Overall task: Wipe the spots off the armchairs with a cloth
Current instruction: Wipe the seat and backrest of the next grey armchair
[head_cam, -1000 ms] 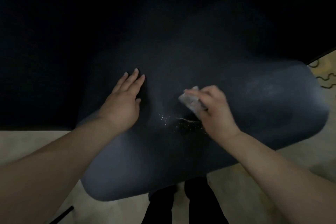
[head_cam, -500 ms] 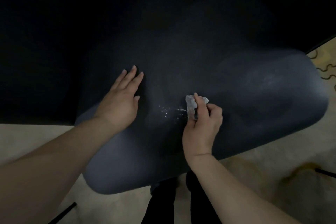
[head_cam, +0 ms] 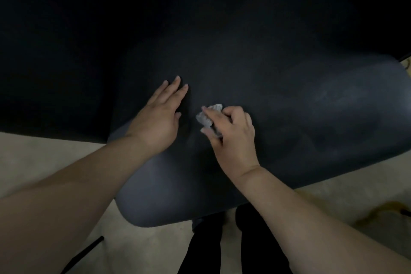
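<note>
A dark blue-grey armchair seat (head_cam: 322, 118) fills the middle of the view, its back lost in darkness above. My left hand (head_cam: 160, 115) lies flat on the seat with its fingers stretched out. Just to its right, my right hand (head_cam: 233, 138) pinches a small crumpled pale grey cloth (head_cam: 205, 117) and presses it onto the seat. No white specks show on the fabric around the cloth.
Beige floor (head_cam: 44, 158) runs along the near side of the seat. My dark trouser legs (head_cam: 222, 244) stand at the seat's front edge. A thin black rod (head_cam: 86, 251) lies on the floor lower left. A yellow-brown stain (head_cam: 387, 209) marks the floor at right.
My right hand has swept the cloth leftward across the speckled patch, ending close to my left hand. The white specks seen earlier no longer show. My left hand stayed flat.
</note>
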Motion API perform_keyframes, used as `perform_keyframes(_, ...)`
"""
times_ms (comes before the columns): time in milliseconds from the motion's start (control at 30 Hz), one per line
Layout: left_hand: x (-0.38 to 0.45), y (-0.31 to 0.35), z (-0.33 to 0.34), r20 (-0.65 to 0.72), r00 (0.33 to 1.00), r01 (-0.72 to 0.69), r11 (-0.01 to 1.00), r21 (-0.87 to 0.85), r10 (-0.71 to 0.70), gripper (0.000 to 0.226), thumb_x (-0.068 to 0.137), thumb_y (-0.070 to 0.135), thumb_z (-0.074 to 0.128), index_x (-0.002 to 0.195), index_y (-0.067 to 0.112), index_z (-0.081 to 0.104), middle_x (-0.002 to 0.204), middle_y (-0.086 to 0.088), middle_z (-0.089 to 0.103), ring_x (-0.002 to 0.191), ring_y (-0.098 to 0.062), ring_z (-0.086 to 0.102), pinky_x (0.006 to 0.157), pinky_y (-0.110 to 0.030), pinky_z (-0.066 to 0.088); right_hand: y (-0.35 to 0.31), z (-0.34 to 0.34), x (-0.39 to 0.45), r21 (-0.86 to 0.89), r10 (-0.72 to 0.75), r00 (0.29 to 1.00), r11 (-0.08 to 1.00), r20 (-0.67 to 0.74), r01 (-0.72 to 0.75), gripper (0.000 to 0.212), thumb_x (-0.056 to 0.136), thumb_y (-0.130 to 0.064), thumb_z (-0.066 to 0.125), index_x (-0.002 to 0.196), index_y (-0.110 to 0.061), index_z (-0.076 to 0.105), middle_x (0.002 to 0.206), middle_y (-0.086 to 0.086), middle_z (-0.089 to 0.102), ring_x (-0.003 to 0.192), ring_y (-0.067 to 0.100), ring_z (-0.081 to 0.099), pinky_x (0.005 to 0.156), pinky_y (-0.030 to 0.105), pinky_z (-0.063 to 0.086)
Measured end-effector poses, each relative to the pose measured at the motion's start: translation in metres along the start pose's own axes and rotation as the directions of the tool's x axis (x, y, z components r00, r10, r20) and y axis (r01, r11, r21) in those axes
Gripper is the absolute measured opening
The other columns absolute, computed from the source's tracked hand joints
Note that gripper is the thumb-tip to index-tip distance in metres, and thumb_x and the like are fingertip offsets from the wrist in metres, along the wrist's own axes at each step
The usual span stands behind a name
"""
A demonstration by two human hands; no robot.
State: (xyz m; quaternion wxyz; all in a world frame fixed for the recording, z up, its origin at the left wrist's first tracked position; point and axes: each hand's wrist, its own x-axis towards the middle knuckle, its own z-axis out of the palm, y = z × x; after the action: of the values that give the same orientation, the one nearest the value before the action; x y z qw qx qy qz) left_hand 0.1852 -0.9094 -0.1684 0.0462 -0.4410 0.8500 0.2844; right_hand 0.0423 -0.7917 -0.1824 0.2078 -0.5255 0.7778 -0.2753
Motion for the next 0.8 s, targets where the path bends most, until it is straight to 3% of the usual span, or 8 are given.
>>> perform_keyframes(67, 0.0, 0.0, 0.0, -0.003, 1.0, -0.001, 1.0, -0.001, 0.001, 0.062, 0.099, 0.012, 0.045, 0.153, 0.025, 0.017, 0.161, 0.009, 0.002, 0.147, -0.011, -0.002, 0.113, -0.018, -0.001, 0.007, -0.005, -0.002, -0.041, -0.11, 0.99, 0.993, 0.092, 0.114, 0.043, 0.076, -0.033, 0.073, 0.118, -0.035, 0.063, 0.1, 0.002, 0.049, 0.089, 0.021, 0.045, 0.077, 0.041, 0.047)
perform_keyframes(233, 0.0, 0.001, 0.0, -0.001, 1.0, 0.011, 1.0, -0.013, -0.011, 0.062, 0.099, 0.014, 0.045, 0.153, 0.026, 0.017, 0.161, 0.011, 0.001, 0.147, -0.009, -0.003, 0.114, -0.019, 0.0, 0.03, -0.02, -0.003, -0.123, -0.306, 0.939, 0.937, 0.16, 0.326, 0.042, 0.07, -0.005, 0.071, 0.105, -0.028, 0.072, 0.09, 0.011, 0.054, 0.079, 0.031, 0.052, 0.068, 0.04, 0.05)
perform_keyframes(367, -0.001, 0.0, 0.0, -0.008, 1.0, -0.003, 1.0, 0.007, 0.003, 0.063, 0.098, 0.013, 0.048, 0.153, 0.024, 0.018, 0.161, 0.008, 0.003, 0.148, -0.012, -0.001, 0.115, -0.019, -0.001, 0.055, -0.042, 0.02, -0.141, -0.099, 0.995, 0.985, -0.026, 0.094, 0.043, 0.077, -0.003, 0.069, 0.115, -0.025, 0.068, 0.1, 0.014, 0.05, 0.09, 0.032, 0.049, 0.08, 0.041, 0.048)
perform_keyframes(467, -0.002, -0.001, 0.0, -0.005, 1.0, -0.01, 1.0, 0.012, 0.01, 0.063, 0.098, 0.013, 0.047, 0.153, 0.023, 0.018, 0.161, 0.007, 0.003, 0.148, -0.013, -0.001, 0.117, -0.023, 0.002, 0.049, -0.04, 0.034, 0.016, 0.067, 0.978, 0.998, -0.196, -0.065, 0.038, 0.082, -0.009, 0.069, 0.119, -0.019, 0.064, 0.103, 0.008, 0.045, 0.094, 0.019, 0.046, 0.089, 0.017, 0.041)
perform_keyframes(567, -0.002, -0.002, 0.002, -0.013, 1.0, -0.005, 1.0, 0.013, 0.005, 0.062, 0.098, 0.014, 0.046, 0.153, 0.023, 0.018, 0.161, 0.007, 0.003, 0.148, -0.013, -0.001, 0.119, -0.026, 0.004, 0.02, -0.017, 0.016, 0.038, -0.122, 0.992, 0.992, 0.031, 0.121, 0.038, 0.081, -0.015, 0.068, 0.118, -0.025, 0.064, 0.104, 0.016, 0.055, 0.095, 0.029, 0.052, 0.086, 0.038, 0.046)
perform_keyframes(667, -0.002, 0.0, 0.005, -0.021, 1.0, 0.006, 1.0, 0.0, -0.006, 0.062, 0.098, 0.012, 0.044, 0.153, 0.023, 0.017, 0.161, 0.007, 0.002, 0.148, -0.013, -0.002, 0.118, -0.025, 0.002, 0.012, -0.005, -0.006, -0.082, -0.371, 0.907, 0.916, 0.201, 0.393, 0.048, 0.072, -0.013, 0.075, 0.117, -0.029, 0.066, 0.09, 0.011, 0.055, 0.079, 0.03, 0.053, 0.067, 0.037, 0.048)
perform_keyframes(733, -0.002, 0.0, 0.006, -0.029, 1.0, 0.004, 1.0, -0.005, -0.004, 0.062, 0.098, 0.011, 0.045, 0.152, 0.021, 0.019, 0.161, 0.005, 0.004, 0.148, -0.015, 0.0, 0.118, -0.024, 0.002, 0.028, -0.016, 0.004, -0.123, -0.353, 0.923, 0.92, 0.15, 0.372, 0.047, 0.073, -0.009, 0.075, 0.116, -0.026, 0.067, 0.089, 0.014, 0.055, 0.077, 0.033, 0.054, 0.067, 0.037, 0.05)
perform_keyframes(800, -0.002, 0.0, 0.005, -0.04, 0.999, -0.001, 1.0, -0.002, 0.001, 0.062, 0.097, 0.01, 0.047, 0.152, 0.02, 0.021, 0.161, 0.004, 0.006, 0.148, -0.016, 0.001, 0.119, -0.025, 0.003, 0.053, -0.032, 0.021, -0.218, -0.254, 0.967, 0.944, -0.003, 0.247, 0.04, 0.081, -0.008, 0.068, 0.118, -0.023, 0.066, 0.096, 0.017, 0.054, 0.085, 0.036, 0.053, 0.076, 0.04, 0.048)
